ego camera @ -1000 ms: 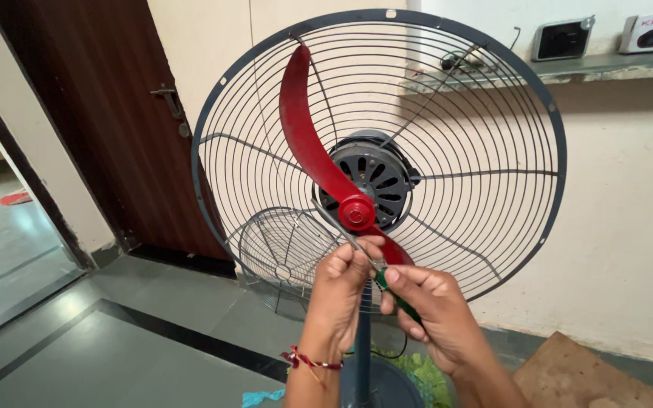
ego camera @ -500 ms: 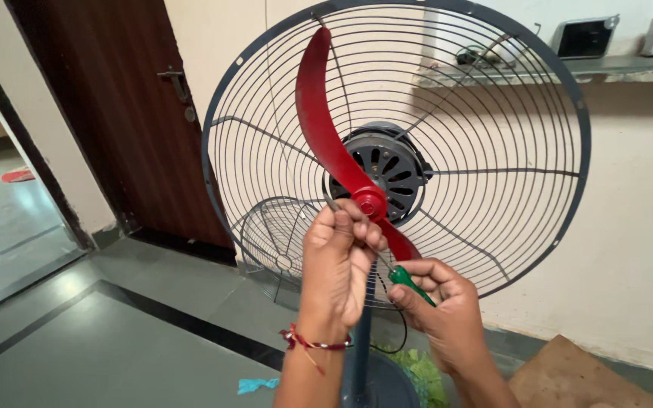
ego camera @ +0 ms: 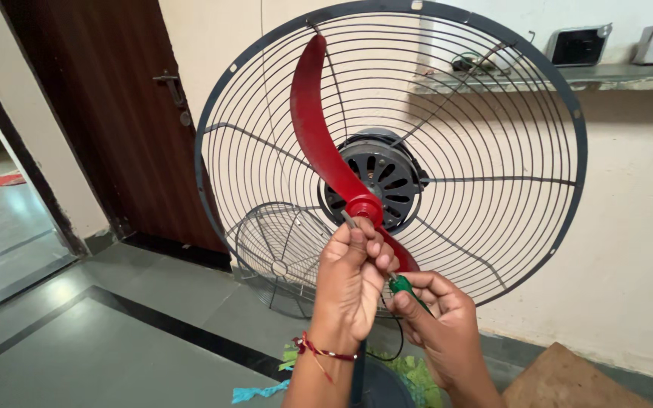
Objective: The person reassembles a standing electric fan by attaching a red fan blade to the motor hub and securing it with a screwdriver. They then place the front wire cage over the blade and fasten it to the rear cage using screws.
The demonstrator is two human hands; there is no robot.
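Note:
A pedestal fan with a round grey rear guard [ego camera: 568, 113] stands before me with no front guard on it. Its red blade [ego camera: 313, 128] curves up from the red hub [ego camera: 362, 205], in front of the dark motor [ego camera: 387, 175]. My left hand [ego camera: 353, 279] is closed around the metal shaft of a screwdriver, just under the hub, with the tip at the hub. My right hand [ego camera: 436, 313] grips the green screwdriver handle [ego camera: 406, 289] lower down.
A loose wire front guard [ego camera: 277, 257] leans on the floor behind the fan. A brown door [ego camera: 107, 113] is at the left. A shelf [ego camera: 629, 72] on the wall holds two boxes. Green and blue cloths [ego camera: 413, 374] lie by the fan base.
The screwdriver tip has come up against the hub. My left hand has slid along the shaft and my right hand has shifted slightly with the handle. The view has moved a little.

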